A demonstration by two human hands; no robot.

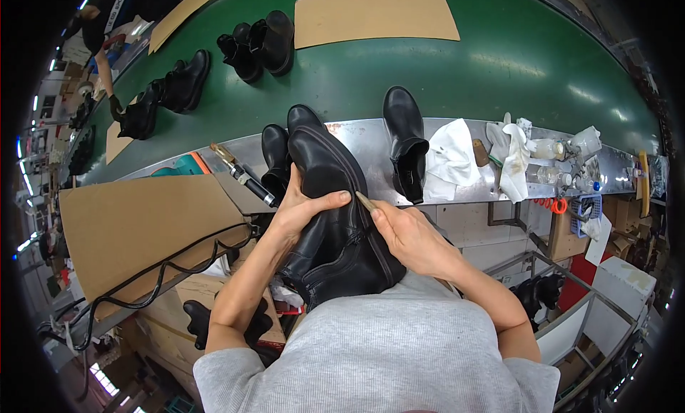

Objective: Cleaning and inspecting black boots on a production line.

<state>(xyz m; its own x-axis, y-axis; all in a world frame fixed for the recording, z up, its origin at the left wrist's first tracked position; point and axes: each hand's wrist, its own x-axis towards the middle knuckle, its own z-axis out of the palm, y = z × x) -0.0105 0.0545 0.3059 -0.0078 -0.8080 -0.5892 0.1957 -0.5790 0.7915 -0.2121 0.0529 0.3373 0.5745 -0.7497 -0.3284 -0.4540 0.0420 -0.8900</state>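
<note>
A black leather boot (325,167) lies on its side against my body, its toe pointing away over the bench edge. My left hand (291,215) grips it from the left, the thumb laid across the upper. Between the fingers of my right hand (417,240) is a short brownish stick-like tool (366,202), its tip touching the boot near the sole edge. Just beyond, the toe of another black boot (302,115) shows, partly hidden behind the held one. To its left stands a further black boot (274,150), and on the right one more boot (404,120) rests on the metal ledge.
A black tool with a brass-coloured nozzle (246,177) lies left of the boots. White cloths (451,156) and bottles (549,176) crowd the ledge at right. More boots (272,43) and cardboard (377,15) sit on the green belt (492,78). Another person's arm (105,72) reaches in far left.
</note>
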